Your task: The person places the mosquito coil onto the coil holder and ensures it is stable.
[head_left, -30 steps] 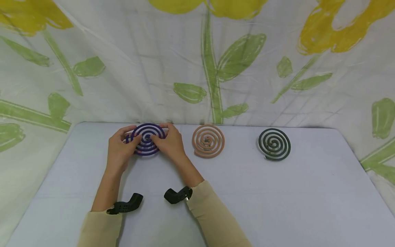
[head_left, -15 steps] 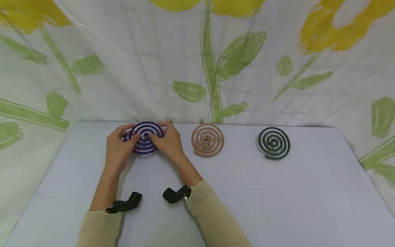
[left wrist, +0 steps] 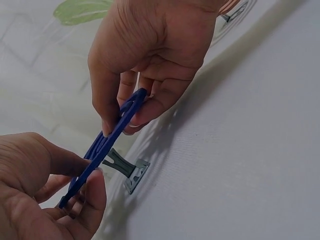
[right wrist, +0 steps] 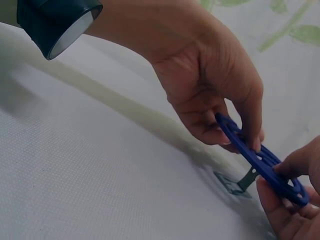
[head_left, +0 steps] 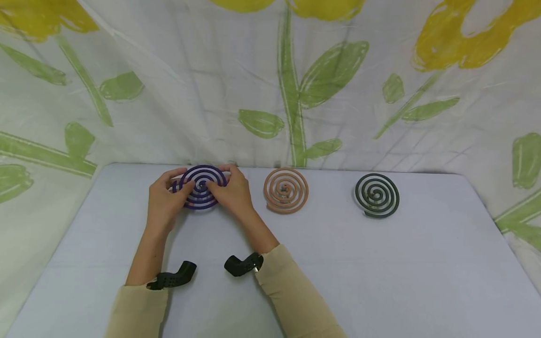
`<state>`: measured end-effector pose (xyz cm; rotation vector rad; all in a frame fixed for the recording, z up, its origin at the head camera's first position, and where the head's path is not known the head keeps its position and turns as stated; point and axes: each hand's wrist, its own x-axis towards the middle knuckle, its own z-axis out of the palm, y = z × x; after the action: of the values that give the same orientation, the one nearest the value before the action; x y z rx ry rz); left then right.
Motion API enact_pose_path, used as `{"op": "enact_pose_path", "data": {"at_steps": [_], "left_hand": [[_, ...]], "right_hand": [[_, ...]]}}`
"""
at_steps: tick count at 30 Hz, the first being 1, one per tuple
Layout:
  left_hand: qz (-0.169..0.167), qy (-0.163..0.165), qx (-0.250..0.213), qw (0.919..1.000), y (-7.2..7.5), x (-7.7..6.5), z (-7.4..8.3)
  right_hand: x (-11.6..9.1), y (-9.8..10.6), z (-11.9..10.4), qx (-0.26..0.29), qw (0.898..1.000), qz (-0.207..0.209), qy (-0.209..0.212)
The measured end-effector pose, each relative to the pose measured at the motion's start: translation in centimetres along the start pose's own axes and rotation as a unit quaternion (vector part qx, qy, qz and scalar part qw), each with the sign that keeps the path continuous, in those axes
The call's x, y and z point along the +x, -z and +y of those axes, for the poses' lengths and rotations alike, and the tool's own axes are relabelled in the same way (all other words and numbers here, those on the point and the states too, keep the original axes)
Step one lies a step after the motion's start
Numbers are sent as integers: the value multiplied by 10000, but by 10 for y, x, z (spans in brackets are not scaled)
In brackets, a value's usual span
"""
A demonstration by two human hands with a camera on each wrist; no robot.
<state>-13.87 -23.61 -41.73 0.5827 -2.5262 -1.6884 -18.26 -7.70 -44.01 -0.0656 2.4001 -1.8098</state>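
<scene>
A purple-blue mosquito coil [head_left: 203,184] lies at the back left of the white table, held by both hands. My left hand [head_left: 166,199] pinches its left side, thumb on top near the centre and fingers beneath. On the opposite side my right hand [head_left: 234,192] pinches it likewise, its thumb close to the middle. Seen from the left wrist, the coil [left wrist: 102,147] sits tilted edge-on above a small metal stand [left wrist: 127,167], whose upright reaches its underside. The right wrist view shows the stand's flat base [right wrist: 232,185] on the table.
To the right, an orange-brown mosquito coil [head_left: 286,191] and a dark green one [head_left: 377,195] rest near the table's back edge, small metal stands showing through their rings. A cloth with painted flowers [head_left: 211,94] hangs behind. Black cameras [head_left: 173,278] are strapped to both wrists.
The head view has shifted very slightly. Both hands keep their pinch on the purple-blue mosquito coil, and the other coils stay where they were.
</scene>
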Motion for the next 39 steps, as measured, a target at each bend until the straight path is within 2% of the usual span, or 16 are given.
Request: {"op": "enact_pose_path", "data": {"at_steps": [22, 39], "left_hand": [[111, -87, 56, 9999, -3, -1, 0], [0, 65, 39, 10000, -2, 0, 0]], "right_hand": [[0, -2, 2, -23, 10000, 80, -23], [-1, -1, 3, 96, 9999, -10, -33]]}}
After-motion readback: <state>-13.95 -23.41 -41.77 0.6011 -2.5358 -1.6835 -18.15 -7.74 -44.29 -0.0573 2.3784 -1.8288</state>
